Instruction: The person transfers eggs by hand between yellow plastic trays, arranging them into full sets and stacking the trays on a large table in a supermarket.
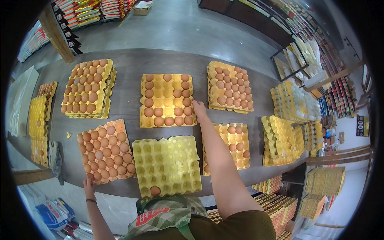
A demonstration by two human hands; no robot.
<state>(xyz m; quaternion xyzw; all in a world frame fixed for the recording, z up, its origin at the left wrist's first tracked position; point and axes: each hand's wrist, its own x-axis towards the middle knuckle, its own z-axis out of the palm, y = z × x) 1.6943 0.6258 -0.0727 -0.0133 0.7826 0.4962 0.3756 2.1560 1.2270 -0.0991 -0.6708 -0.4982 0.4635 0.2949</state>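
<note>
My right hand (198,107) is at the right edge of a yellow egg tray (160,99) that is partly filled with brown eggs; its fingers touch the rim, and their grip is hard to make out. My left hand (89,183) touches the lower left corner of a pinkish pulp tray (120,126) full of brown eggs but for an upper corner. Between my arms lies a yellow-green tray (168,162) with one brown egg (155,191) in its bottom row. Under my right forearm is another partly filled tray (222,129).
Stacked egg trays (87,88) stand at the back left, another stack (229,87) at the back right. Farther right are pale eggs (295,100) and empty trays (282,141). A grey cloth (55,159) hangs at the table's left edge. Shelves of goods line the right.
</note>
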